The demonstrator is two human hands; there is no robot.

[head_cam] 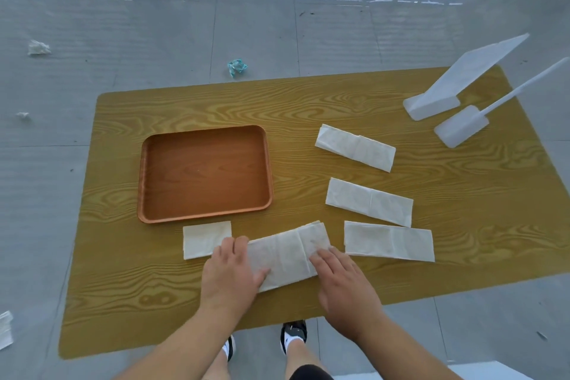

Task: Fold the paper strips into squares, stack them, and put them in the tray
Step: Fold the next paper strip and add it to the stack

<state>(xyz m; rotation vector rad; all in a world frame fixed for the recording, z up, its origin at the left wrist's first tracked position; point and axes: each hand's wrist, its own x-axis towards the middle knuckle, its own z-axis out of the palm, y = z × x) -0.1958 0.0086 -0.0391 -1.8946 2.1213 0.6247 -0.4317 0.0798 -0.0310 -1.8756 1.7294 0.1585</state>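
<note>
A white paper strip [285, 253] lies at the front of the wooden table, its right end doubled over. My left hand [229, 274] presses flat on its left end, fingers spread. My right hand [342, 281] rests flat on its right end. A folded white square [203, 237] lies just left of my left hand, in front of the tray. The brown tray [145, 170] sits behind it with nothing inside. Three more strips lie to the right: a near strip [388, 241], a middle strip [368, 201] and a far strip [354, 146].
Two white plastic stands [456, 83] [462, 129] rise at the table's back right corner. Crumpled paper scraps [237, 67] [38, 48] lie on the grey floor behind the table. My shoes [293, 335] show below the front edge.
</note>
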